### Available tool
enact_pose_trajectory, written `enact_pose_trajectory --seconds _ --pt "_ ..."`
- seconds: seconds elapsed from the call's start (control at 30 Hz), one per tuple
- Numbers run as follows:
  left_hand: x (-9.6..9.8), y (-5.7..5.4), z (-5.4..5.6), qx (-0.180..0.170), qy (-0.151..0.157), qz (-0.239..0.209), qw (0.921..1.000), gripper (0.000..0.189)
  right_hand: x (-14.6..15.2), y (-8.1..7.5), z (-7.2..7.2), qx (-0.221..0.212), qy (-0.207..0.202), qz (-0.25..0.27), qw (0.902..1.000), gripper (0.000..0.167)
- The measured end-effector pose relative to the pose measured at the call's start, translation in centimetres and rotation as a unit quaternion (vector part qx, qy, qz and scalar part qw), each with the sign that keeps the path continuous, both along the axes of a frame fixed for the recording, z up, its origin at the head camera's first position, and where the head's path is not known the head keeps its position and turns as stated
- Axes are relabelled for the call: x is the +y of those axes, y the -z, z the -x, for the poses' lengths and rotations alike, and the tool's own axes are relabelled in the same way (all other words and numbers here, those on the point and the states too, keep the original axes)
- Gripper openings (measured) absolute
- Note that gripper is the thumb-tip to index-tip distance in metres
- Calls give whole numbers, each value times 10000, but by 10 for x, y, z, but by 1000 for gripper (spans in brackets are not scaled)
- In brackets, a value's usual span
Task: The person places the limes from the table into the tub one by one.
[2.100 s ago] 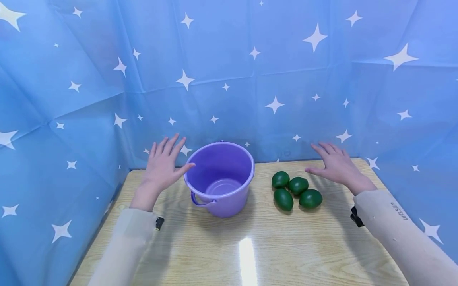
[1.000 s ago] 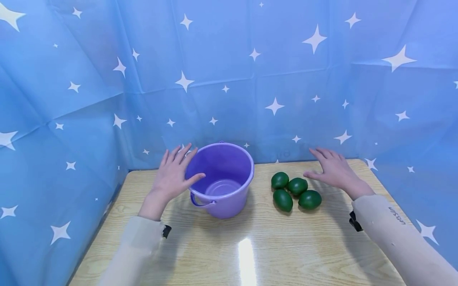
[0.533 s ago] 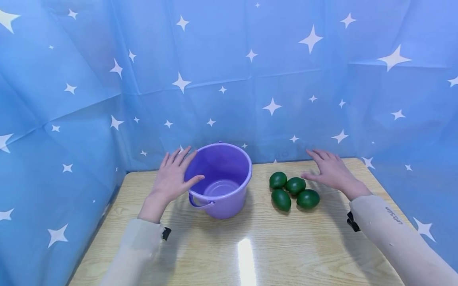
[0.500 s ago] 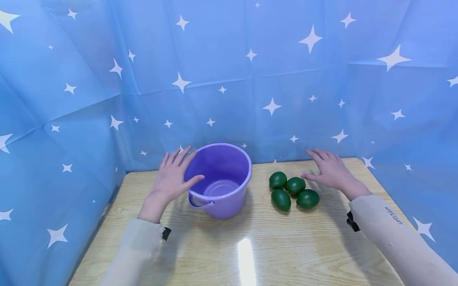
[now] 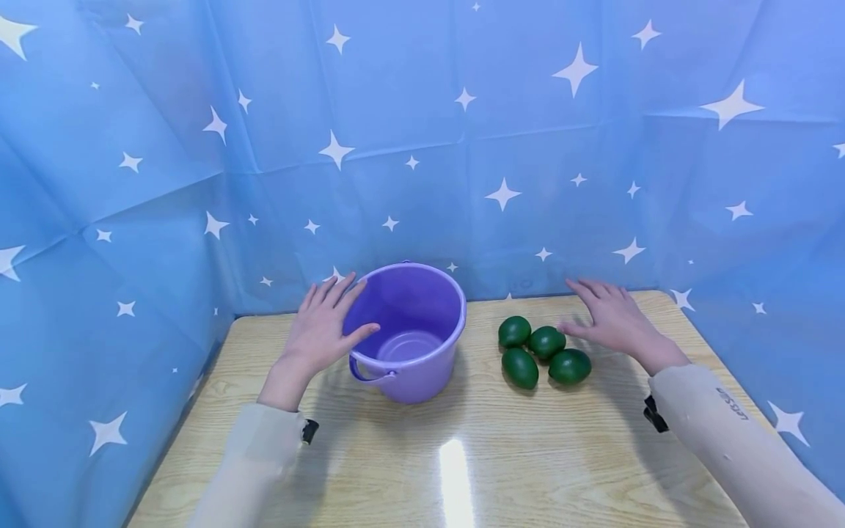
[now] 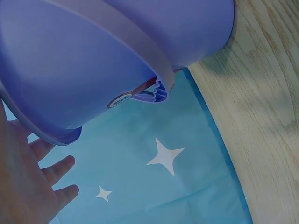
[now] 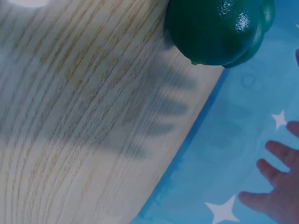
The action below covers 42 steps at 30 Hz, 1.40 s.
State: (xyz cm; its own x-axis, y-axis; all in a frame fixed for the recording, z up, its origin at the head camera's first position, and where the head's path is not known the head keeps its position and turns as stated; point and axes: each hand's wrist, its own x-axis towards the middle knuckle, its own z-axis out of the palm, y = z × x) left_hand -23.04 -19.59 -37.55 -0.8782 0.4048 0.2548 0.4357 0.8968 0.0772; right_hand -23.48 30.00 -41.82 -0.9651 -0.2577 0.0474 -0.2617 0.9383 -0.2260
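Observation:
A purple plastic bucket (image 5: 422, 380) stands upright on the table, its mouth tilted into my view and nothing visible inside. Its handle (image 5: 367, 379) hangs down on the near left side. My left hand (image 5: 318, 328) is spread at the bucket's left rim, thumb overlapping the mouth. In the left wrist view, the fingers (image 6: 60, 169) reach past the rim, straight and holding nothing. Several dark green limes (image 5: 520, 369) lie clustered right of the bucket. My right hand (image 5: 614, 320) hovers over the table just right of them, fingers extended, with a lime (image 7: 212, 30) near in the right wrist view.
The light wood table (image 5: 528, 469) carries a bright glare strip (image 5: 456, 480) at its front. A blue cloth with white stars (image 5: 422, 110) hangs behind and along both sides. Beige sleeves (image 5: 254, 458) cover both forearms, with a black device (image 5: 653, 414) at the right wrist.
My left hand has moved right and slightly down to the bucket's rim, then stayed there. The right hand has barely shifted. The bucket and limes have stayed in place.

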Motion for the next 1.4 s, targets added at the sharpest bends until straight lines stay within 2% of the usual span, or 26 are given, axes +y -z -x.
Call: enact_pose_trajectory --seconds 0.47,0.8,1.4 --pt "2 -2 1 -557 87 -106 9984 81 1 7 -7 145 -107 -50 9998 95" --pt "1 2 3 -551 89 -191 9983 80 0 12 -14 233 -184 -37 9996 95" --pt "6 2 4 -518 101 -337 9980 82 0 21 -31 222 -316 118 9992 95"
